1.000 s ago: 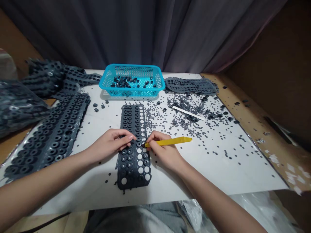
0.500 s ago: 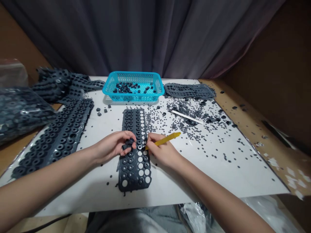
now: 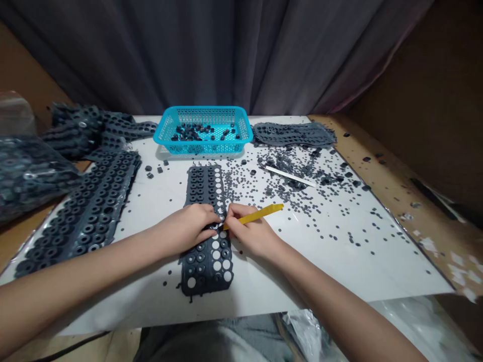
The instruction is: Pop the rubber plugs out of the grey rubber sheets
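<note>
A black rubber sheet [image 3: 206,201] with rows of moulded rings lies upright before me on the white tabletop. Along its right side several round holes show white. My right hand [image 3: 251,229] grips a yellow pen-shaped tool [image 3: 260,213], its tip at the sheet's right rows. From the left, my left hand [image 3: 192,223] reaches over the sheet, thumb and fingers pinched around a small black rubber ring [image 3: 215,226] beside the tool's tip. The palm is turned down, so anything inside it is hidden.
A blue basket [image 3: 204,147] holding small black pieces stands at the back. Ring sheets [image 3: 94,201] and a plastic bag of parts [image 3: 33,176] lie left. Another sheet [image 3: 294,134], a white stick [image 3: 290,176] and scattered black discs [image 3: 279,191] lie right.
My left hand has turned palm down and moved right to the tool's tip, so the black pieces in its fingers are now mostly hidden. The right hand has barely moved.
</note>
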Demonstrator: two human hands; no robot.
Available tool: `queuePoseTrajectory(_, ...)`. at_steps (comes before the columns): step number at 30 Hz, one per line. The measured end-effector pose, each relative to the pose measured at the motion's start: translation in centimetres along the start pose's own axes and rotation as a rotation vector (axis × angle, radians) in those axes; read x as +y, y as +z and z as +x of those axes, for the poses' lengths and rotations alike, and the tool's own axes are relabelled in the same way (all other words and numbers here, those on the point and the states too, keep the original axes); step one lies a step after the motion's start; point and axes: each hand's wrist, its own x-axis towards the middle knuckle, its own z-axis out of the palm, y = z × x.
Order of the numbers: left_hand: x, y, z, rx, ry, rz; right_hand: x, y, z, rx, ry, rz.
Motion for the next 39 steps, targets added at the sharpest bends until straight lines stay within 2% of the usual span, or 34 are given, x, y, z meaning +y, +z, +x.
queuePoseTrajectory(4,0.2,0.3,-0.2,-0.052,0.016,0.191,-0.1,0.1,0.0,0.010,0.009,-0.024)
queuePoseTrajectory(9,-0.6,0.8,-0.8,-0.006,0.195,0.352,-0.4,0.2,-0.1,0.020,0.007,-0.064)
queuePoseTrajectory(13,-1.4,1.1,-1.0,0.076,0.255,0.273,-0.4,0.1,-0.1,0.023,0.012,-0.082)
queuePoseTrajectory(20,-1.9,1.0,-0.9,0.162,0.251,-0.036,-0.5,0.1,-0.1,0.029,0.016,-0.090)
queuePoseTrajectory(24,-2.3,0.7,-1.4,0.189,0.153,-0.106,-0.5,0.2,-0.1,0.024,0.017,-0.078)
queuePoseTrajectory(31,-2.1,-0.6,-1.6,0.270,-0.123,-0.261,-0.2,0.1,-0.1,0.026,0.016,-0.030)
queuePoseTrajectory(35,-2.1,-1.1,-1.3,0.287,-0.342,-0.579,0.2,-0.1,0.2,0.007,-0.002,0.150)
queuePoseTrajectory(39,-2.1,-1.2,-0.7,0.212,-0.489,-0.951,0.7,-0.2,0.8,0.075,0.025,0.309)
